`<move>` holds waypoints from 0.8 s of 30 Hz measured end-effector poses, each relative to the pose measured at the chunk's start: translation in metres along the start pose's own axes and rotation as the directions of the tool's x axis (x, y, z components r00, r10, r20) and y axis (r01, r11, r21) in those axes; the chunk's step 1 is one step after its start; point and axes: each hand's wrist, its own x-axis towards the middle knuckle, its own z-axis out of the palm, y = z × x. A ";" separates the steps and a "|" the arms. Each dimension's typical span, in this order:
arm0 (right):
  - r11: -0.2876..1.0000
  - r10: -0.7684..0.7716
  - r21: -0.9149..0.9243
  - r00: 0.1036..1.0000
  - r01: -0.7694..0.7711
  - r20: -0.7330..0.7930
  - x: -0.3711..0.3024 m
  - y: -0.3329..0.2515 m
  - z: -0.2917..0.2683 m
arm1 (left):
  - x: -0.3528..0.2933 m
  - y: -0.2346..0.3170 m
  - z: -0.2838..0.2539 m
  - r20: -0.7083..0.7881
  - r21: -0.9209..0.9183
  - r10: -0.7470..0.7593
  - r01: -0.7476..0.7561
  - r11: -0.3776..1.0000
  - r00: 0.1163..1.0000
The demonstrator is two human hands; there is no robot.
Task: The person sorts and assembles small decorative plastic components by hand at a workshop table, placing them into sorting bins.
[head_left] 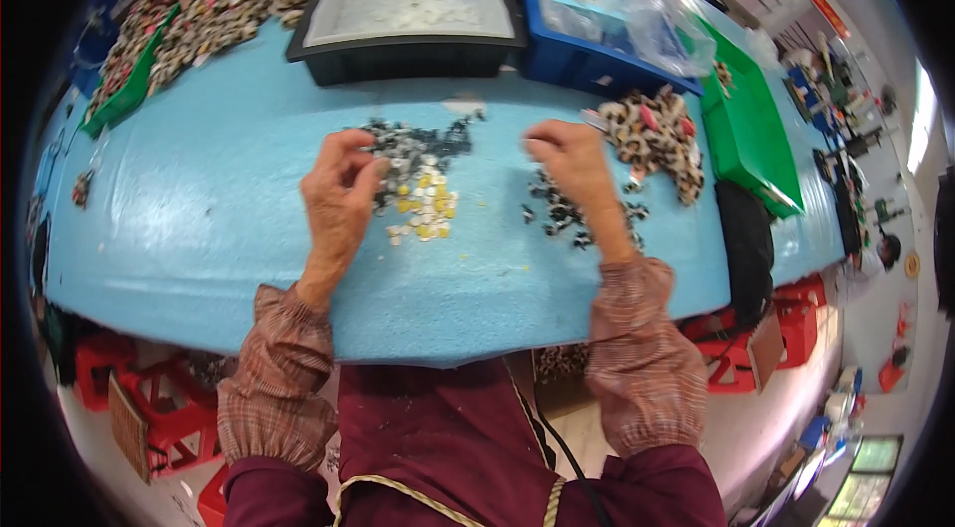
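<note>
My left hand [341, 191] is at the left edge of a heap of small black and grey pieces [406, 151]. Its thumb and fingers are pinched together; what they hold, if anything, is too small to make out. Just below the heap lie small white and yellow discs [428, 204]. My right hand [571, 157] is over the table with fingertips drawn together, slightly blurred, and their contents cannot be made out. Beneath and beside that hand is a scatter of small black pieces [563, 214]. A pile of brown-and-cream spotted pieces [652, 139] rests right of my right hand.
Across the blue-covered table [199, 239] stand a black tray with a white lining [408, 63], a blue bin [557, 50] holding plastic bags, and a green tray [746, 134]. A large spotted heap [234, 5] fills the far left. Red stools [184, 408] stand below the edge.
</note>
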 end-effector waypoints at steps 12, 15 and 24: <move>0.976 -0.039 -0.213 0.998 0.048 0.044 -0.005 -0.003 -0.005 | 0.004 -0.014 -0.006 0.125 0.325 0.277 -0.303 0.896 0.953; 0.996 -0.082 -0.030 0.993 0.085 0.090 0.000 -0.031 0.035 | 0.004 -0.020 -0.006 0.222 0.325 0.306 -0.367 0.872 0.926; 0.998 -0.045 -0.040 0.990 0.050 0.132 0.010 -0.037 0.081 | 0.000 -0.021 -0.006 0.336 0.414 0.272 -0.401 0.817 0.902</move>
